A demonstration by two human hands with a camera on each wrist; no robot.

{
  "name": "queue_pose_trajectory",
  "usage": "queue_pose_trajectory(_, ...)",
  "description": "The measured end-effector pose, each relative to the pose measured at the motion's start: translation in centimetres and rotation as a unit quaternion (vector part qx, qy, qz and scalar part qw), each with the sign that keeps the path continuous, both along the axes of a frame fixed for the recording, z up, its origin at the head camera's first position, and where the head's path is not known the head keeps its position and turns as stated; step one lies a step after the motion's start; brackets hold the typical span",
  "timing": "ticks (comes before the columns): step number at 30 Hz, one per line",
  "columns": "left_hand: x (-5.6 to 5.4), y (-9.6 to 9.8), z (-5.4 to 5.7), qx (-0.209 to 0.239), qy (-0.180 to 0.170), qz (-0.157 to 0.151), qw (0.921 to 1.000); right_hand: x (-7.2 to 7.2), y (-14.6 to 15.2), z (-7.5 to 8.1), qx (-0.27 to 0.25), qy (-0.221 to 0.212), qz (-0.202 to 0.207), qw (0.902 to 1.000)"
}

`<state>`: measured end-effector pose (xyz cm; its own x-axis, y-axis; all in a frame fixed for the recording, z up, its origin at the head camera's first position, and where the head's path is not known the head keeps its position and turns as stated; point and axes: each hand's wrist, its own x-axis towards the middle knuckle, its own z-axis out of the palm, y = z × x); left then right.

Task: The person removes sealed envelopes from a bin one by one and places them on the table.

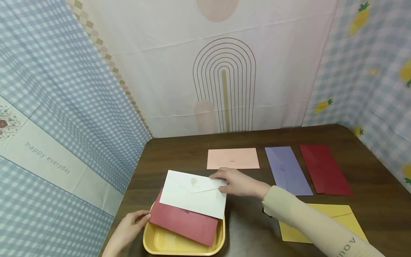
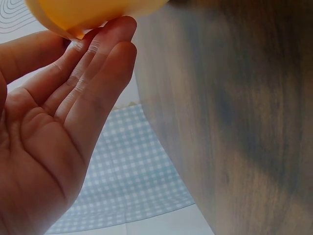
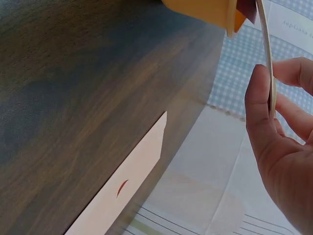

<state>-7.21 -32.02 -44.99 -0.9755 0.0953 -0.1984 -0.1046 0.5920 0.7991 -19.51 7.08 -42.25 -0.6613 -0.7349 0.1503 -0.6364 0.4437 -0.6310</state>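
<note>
My right hand (image 1: 239, 182) pinches the right end of a white envelope (image 1: 192, 196) with a small gold tree print, thumb on one face and fingers on the other in the right wrist view. The white envelope overlaps a dark pink envelope (image 1: 189, 225), which lies tilted in a yellow tray (image 1: 152, 246). At the tray's left side, my left hand (image 1: 130, 226) pinches the rim between thumb and fingers; the left wrist view shows the yellow rim (image 2: 54, 24) at the fingertips. Whether the left thumb also touches the dark pink envelope I cannot tell.
On the brown table (image 1: 179, 153) lie a pale pink envelope (image 1: 232, 159) at the back, a purple envelope (image 1: 287, 171) and a red envelope (image 1: 325, 169) to the right. My right sleeve crosses over a yellow envelope (image 1: 343, 219). Fabric hangings surround the table.
</note>
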Motion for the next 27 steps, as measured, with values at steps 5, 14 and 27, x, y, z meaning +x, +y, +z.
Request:
queue_pose_trajectory(5, -0.1, 0.0, 0.1, 0.004, -0.003, -0.003, 1.0, -0.5, 0.7, 0.4, 0.002, 0.003, -0.019, 0.9998)
queue_pose_trajectory(14, 0.0, -0.1, 0.1, 0.015, -0.015, -0.008, 0.9997, -1.2, 2.8, 1.0, 0.001, 0.01, -0.034, 0.9994)
queue_pose_trajectory(27, 0.0, 0.1, 0.3, 0.016, -0.022, 0.0, 0.9996, -2.3, 6.8, 1.1, 0.011, 0.008, -0.069, 0.9975)
